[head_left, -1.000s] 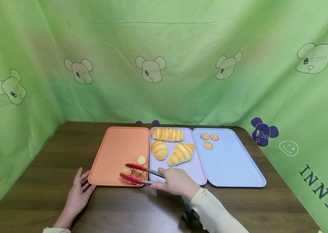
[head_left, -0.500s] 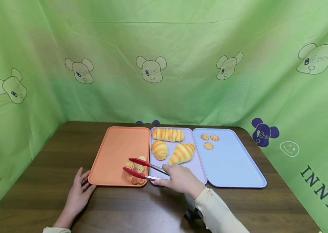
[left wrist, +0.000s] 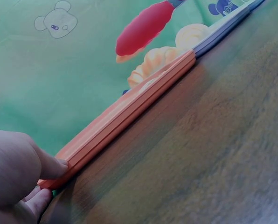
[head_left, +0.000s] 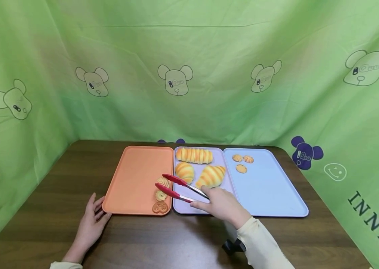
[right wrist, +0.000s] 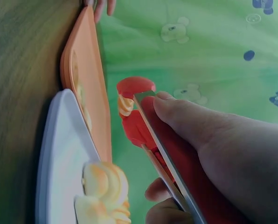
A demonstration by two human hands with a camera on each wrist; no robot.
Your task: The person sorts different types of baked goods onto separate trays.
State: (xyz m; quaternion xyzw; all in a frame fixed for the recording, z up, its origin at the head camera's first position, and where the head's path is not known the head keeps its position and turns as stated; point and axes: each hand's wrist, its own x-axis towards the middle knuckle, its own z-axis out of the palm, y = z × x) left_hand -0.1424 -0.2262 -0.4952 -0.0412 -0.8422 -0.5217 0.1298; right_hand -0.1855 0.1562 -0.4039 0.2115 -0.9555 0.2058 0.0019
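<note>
My right hand (head_left: 224, 207) grips metal tongs (head_left: 197, 191) with red tips, held over the middle tray. Between those tips is a swirl cookie (right wrist: 125, 105), raised above the orange tray's right side in the right wrist view. Below it on the orange tray (head_left: 135, 175) lie a flower-shaped cookie (head_left: 161, 195) and a brown pretzel-shaped cookie (head_left: 160, 207). A pale round cookie there is hidden behind the held one in the head view. My left hand (head_left: 88, 226) holds the orange tray's near left corner, thumb on the front wall and fingers at the side.
Against the orange tray stands a lilac tray (head_left: 206, 208) with a long roll (head_left: 194, 155), a small bun (head_left: 184, 172) and a croissant (head_left: 213, 175). Right of it, a blue tray (head_left: 270, 190) bears three small cookies (head_left: 241, 168). A green curtain (head_left: 209, 116) hangs behind the table.
My right hand has moved right and away from me, carrying the swirl cookie in the tongs toward the orange tray's right edge. The flower-shaped and pretzel cookies are uncovered. My left hand stays put.
</note>
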